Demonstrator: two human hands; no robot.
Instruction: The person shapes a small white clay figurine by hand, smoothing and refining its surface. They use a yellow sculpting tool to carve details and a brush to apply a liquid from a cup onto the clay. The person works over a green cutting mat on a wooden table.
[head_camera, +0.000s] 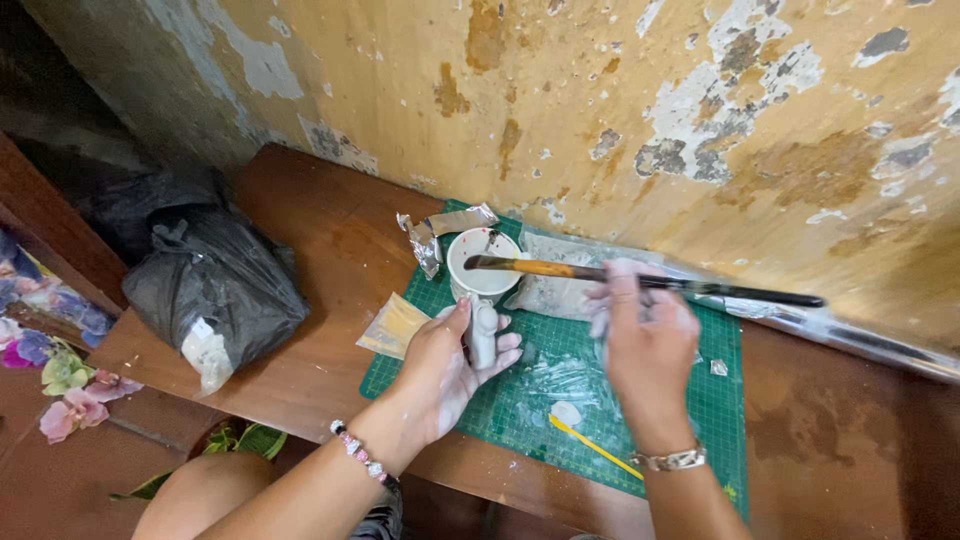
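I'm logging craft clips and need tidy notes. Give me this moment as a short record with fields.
setting: wooden table against a peeling wall
work surface: green cutting mat
left hand: grips a small pale figure upright on the mat
right hand: holds a long paintbrush, bristles over a white cup
nearby: yellow stick on the mat, crumpled foil behind the cup, black plastic bag at the left

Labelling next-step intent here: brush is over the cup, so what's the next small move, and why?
Probably dip the brush into the cup: its bristle tip sits at the cup's rim above the white liquid, the right hand grips the handle mid-length, and the left hand holds a small pale object beside the cup.
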